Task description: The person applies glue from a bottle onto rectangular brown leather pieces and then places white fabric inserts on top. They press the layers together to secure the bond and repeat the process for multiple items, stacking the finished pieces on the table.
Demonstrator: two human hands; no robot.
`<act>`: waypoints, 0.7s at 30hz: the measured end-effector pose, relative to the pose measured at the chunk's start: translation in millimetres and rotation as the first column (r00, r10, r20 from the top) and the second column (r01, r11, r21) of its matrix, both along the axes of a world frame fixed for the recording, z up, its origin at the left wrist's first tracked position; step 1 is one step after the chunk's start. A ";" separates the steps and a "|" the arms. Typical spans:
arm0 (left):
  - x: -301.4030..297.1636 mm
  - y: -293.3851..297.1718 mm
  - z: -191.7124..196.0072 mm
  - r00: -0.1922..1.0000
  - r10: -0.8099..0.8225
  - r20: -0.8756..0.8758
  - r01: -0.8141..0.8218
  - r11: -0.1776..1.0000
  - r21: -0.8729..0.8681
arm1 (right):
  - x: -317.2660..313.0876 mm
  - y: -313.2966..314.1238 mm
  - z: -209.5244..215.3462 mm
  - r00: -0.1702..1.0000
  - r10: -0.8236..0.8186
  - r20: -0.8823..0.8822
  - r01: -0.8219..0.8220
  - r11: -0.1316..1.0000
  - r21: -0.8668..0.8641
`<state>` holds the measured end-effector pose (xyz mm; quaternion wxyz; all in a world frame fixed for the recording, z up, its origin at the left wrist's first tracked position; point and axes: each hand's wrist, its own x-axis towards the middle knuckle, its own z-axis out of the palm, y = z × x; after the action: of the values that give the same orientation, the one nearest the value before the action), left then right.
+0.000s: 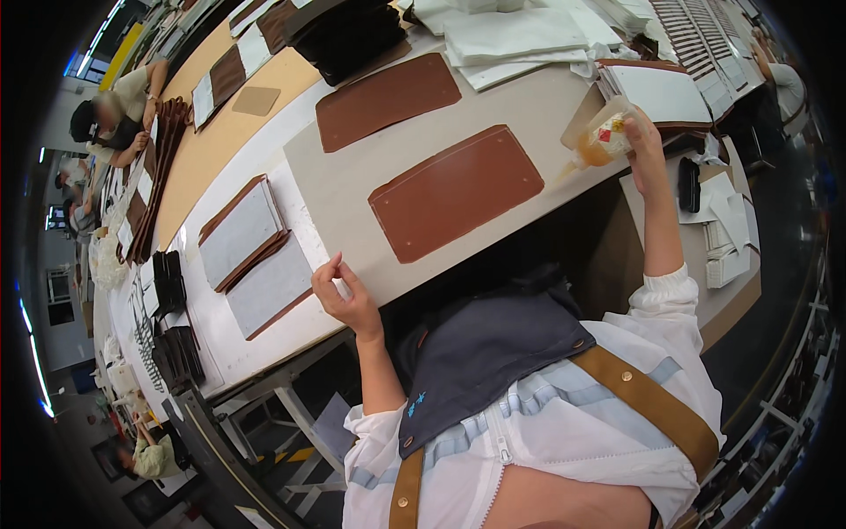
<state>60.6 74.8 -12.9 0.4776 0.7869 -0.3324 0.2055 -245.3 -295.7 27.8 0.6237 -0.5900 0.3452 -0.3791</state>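
Note:
My left hand (pixel 345 294) pinches the near edge of a grey board (pixel 335 189) lying on the worktable. Two brown leather panels rest on that board: one (pixel 454 191) close to me, another (pixel 386 99) farther back. My right hand (pixel 639 141) is raised at the right and grips a clear plastic bottle (pixel 602 134) of amber liquid with a red and white label, tilted toward the near panel's right end.
Left of the board lie grey panels edged in brown (pixel 256 256). White sheets (pixel 511 40) and dark stacks (pixel 348 35) sit at the back. Another person (pixel 119 110) works at the far left of the long table; a phone (pixel 689 183) lies at right.

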 end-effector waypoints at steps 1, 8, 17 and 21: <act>0.2 0.0 -0.5 1.000 -0.001 -0.009 0.001 1.000 -0.003 | -6.8 4.2 -0.8 0.995 -0.039 0.094 0.030 0.995 0.097; 2.0 2.9 -5.1 1.000 0.005 -0.010 -0.005 1.000 0.015 | -29.4 67.9 2.4 0.921 -0.238 0.308 0.139 0.940 0.310; 2.7 3.6 -4.2 1.000 -0.016 -0.018 0.017 1.000 0.018 | -17.1 145.6 -32.2 0.859 -0.508 0.065 0.506 0.821 -0.265; 3.7 4.5 -5.8 1.000 -0.020 -0.015 0.020 1.000 0.016 | -10.1 155.1 -25.6 0.837 -0.544 -0.050 0.497 0.797 -0.342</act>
<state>64.3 79.3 -18.7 0.4758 0.7888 -0.3383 0.1925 -255.4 -140.7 2.3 0.3655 -0.5899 0.4739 -0.5421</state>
